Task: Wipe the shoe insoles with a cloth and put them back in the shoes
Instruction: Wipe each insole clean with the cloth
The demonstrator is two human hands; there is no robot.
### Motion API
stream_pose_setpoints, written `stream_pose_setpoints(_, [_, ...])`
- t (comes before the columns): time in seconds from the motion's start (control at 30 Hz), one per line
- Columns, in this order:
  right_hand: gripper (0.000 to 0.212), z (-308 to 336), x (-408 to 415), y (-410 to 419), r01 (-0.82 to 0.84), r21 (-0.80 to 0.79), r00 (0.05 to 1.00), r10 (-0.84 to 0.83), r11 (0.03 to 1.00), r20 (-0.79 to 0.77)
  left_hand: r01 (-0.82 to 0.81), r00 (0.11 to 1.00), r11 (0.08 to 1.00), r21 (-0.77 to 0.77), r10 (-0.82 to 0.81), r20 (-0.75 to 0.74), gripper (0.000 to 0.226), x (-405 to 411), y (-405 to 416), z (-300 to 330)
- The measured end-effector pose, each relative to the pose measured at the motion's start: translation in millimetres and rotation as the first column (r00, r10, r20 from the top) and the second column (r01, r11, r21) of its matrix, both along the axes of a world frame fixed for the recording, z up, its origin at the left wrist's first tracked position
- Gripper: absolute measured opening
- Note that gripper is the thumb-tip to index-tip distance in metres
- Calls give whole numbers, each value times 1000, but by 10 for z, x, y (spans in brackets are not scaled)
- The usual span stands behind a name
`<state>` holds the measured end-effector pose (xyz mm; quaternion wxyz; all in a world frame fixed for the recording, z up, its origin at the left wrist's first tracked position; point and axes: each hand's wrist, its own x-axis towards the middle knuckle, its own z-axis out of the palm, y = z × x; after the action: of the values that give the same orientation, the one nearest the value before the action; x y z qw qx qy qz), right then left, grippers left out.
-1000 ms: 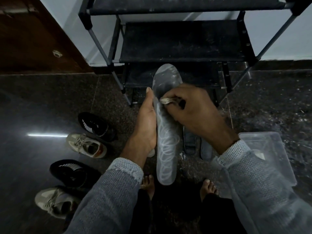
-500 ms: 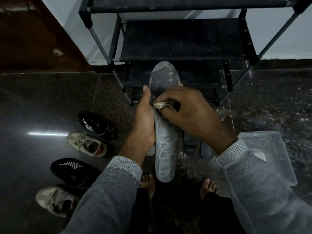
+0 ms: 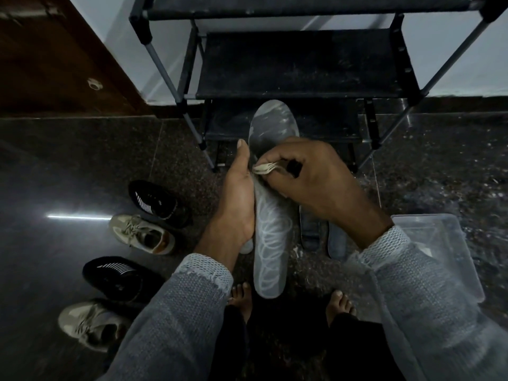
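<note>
Left hand (image 3: 237,199): wrapped round the left edge of the grey insole (image 3: 270,235), thumb extended along that edge, fingers hidden behind; insole held in the air, lengthwise, one end toward the rack, other end above the bare feet (image 3: 242,296).

Right hand (image 3: 308,180): fingers curled, clamped on a folded beige cloth (image 3: 265,169); cloth pressed against the insole's upper face, just beside the left thumb.

Insole surface: pale looping line pattern on the near half, smudged light patches on the far half.

Below the right wrist, on the dark speckled floor (image 3: 68,160): two further insoles (image 3: 321,232), dark, lying side by side, partly covered by the hand.

Right of the right sleeve (image 3: 412,284): clear plastic container (image 3: 450,243), on the floor.

Left of the left arm: four shoes in a column. From far to near: black shoe with white stripes (image 3: 158,203), beige laced shoe (image 3: 141,233), second black shoe (image 3: 118,276), second beige shoe (image 3: 88,324). All well apart from the held insole.

Beyond the hands: black shoe rack (image 3: 302,61) with grey tube frame, against a pale wall; brown wooden door (image 3: 49,59) at upper left.
</note>
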<state>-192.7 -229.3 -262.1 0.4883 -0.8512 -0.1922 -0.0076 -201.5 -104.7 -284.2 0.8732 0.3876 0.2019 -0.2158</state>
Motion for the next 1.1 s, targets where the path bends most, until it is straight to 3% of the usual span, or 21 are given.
stream_pose_setpoints(0.2, [16, -65, 16, 22, 281, -10, 948, -276, 960, 158, 63, 998, 998, 9, -63, 16, 58, -58, -66, 35])
stream_pose_setpoints(0.43, [19, -14, 39, -88, -35, -31, 999, 34, 999, -6, 43, 999, 999, 17, -43, 15, 60, -42, -29, 36])
stream_pose_setpoints(0.57, [16, -26, 58, -89, 157, 35, 986, -159, 987, 57, 77, 997, 996, -35, -76, 21, 59, -65, -68, 76])
stream_pose_setpoints(0.63, [16, -33, 55, -67, 177, 51, 982, -180, 983, 58, 83, 996, 996, -28, -82, 25, 60, -68, -72, 76])
stream_pose_setpoints(0.8, [18, 42, 43, -153, -138, 21, 981, 140, 990, -138, 47, 998, 999, 15, -47, 40, 59, -46, -24, 37])
stream_pose_setpoints(0.87, [17, 62, 56, -181, -52, 69, 990, 61, 996, -130, 64, 997, 998, 13, -64, 39, 60, -46, -34, 40])
stream_pose_setpoints(1.0, [18, 13, 99, -190, 398, 109, 915, -403, 911, 26, 90, 995, 996, 29, -91, 38, 62, -39, -73, 40])
stream_pose_setpoints(1.1, [18, -9, 69, -87, 424, 128, 901, -432, 896, 36, 75, 996, 996, 40, -77, 40, 58, -43, -94, 34])
